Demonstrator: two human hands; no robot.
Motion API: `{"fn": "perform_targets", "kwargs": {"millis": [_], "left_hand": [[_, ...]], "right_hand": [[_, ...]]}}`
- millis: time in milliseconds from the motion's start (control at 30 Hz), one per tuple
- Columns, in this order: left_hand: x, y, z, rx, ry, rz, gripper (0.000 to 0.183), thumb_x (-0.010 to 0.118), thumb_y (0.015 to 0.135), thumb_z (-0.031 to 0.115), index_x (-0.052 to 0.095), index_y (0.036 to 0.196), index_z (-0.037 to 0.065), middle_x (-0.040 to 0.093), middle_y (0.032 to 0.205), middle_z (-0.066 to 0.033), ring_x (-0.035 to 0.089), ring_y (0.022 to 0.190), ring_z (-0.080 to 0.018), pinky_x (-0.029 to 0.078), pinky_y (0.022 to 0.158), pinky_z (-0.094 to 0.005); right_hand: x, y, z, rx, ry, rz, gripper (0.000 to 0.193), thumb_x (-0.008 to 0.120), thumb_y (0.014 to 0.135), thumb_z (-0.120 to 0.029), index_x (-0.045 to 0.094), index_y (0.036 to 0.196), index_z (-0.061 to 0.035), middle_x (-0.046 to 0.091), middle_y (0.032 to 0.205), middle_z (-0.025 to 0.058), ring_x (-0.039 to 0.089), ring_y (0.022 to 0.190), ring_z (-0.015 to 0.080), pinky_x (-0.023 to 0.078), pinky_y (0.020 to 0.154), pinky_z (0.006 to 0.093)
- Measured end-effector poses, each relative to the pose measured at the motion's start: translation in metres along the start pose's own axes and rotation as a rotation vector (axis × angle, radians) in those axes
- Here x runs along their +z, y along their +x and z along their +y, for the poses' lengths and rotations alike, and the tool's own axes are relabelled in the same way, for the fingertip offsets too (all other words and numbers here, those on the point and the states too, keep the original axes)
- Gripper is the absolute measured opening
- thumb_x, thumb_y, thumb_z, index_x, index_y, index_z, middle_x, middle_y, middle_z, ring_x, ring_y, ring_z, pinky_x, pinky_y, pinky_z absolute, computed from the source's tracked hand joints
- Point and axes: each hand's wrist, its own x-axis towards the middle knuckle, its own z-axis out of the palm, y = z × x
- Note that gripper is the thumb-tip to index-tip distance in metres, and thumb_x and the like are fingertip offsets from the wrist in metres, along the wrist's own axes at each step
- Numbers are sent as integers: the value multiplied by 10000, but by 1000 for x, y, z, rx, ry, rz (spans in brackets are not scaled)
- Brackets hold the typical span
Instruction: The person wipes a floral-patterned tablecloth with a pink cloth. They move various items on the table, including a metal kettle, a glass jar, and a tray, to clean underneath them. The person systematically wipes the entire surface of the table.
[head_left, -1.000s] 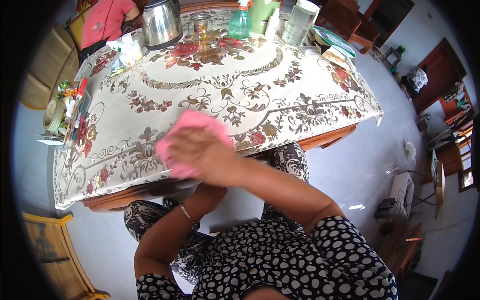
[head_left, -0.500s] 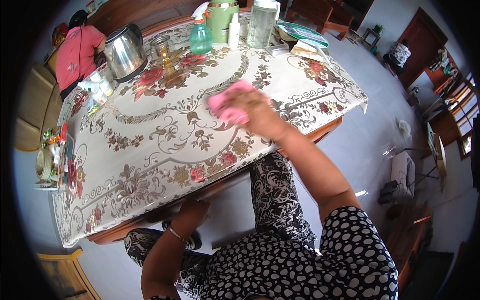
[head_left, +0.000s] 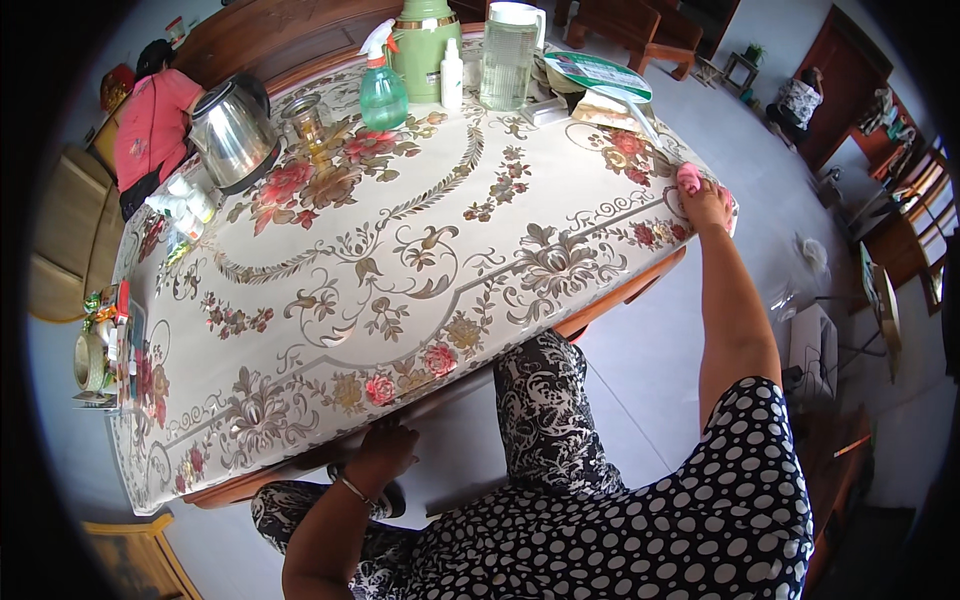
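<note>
My right hand (head_left: 708, 207) presses a crumpled pink cloth (head_left: 689, 178) onto the flowered tablecloth (head_left: 430, 190) near the table's right corner. The fingers are closed around the cloth, and part of it is hidden beneath them. Lower down, my left hand (head_left: 388, 446) hangs just below the table's near edge, above my knee. Its fingers are curled in, with nothing visible in them, and a bracelet (head_left: 356, 490) circles that wrist.
Along the far side stand a steel kettle (head_left: 235, 135), glass jar (head_left: 305, 118), green spray bottle (head_left: 383, 95), green flask (head_left: 420, 55), white bottle (head_left: 452, 78) and water pitcher (head_left: 508, 60). A green fan (head_left: 600, 76) lies far right. Two people (head_left: 155, 125) are farther off.
My right hand has carried the pink cloth from the table's middle rightward to its right corner, and the arm is straighter. My left hand stays below the near edge.
</note>
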Motion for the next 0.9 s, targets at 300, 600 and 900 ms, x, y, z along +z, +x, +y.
{"fn": "perform_targets", "kwargs": {"millis": [300, 600, 900], "left_hand": [[-5, -3, 10, 4, -85, -37, 323, 754, 761, 290, 644, 957, 57, 679, 915, -112, 669, 878, -291, 524, 792, -424], [3, 0, 5, 48, -33, 1, 317, 761, 748, 295, 659, 928, 54, 677, 925, -115, 661, 902, -302, 522, 799, -437], [-5, -2, 5, 20, -96, -28, 342, 771, 732, 275, 653, 948, 38, 677, 977, -145, 642, 971, -339, 516, 857, -437]], "right_hand": [[0, -42, -131, -396, 170, 41, 557, 559, 873, -471, 501, 1345, -181, 539, 1347, 93, 466, 1271, 317, 322, 1079, 470], [-39, -176, -316, -1024, 535, -38, 488, 640, 856, -375, 559, 1265, -121, 538, 1321, 114, 483, 1233, 292, 358, 1051, 416], [-48, -179, -368, -1336, 544, -96, 538, 565, 888, -403, 500, 1359, -151, 519, 1371, 81, 451, 1285, 265, 288, 1086, 476]]}}
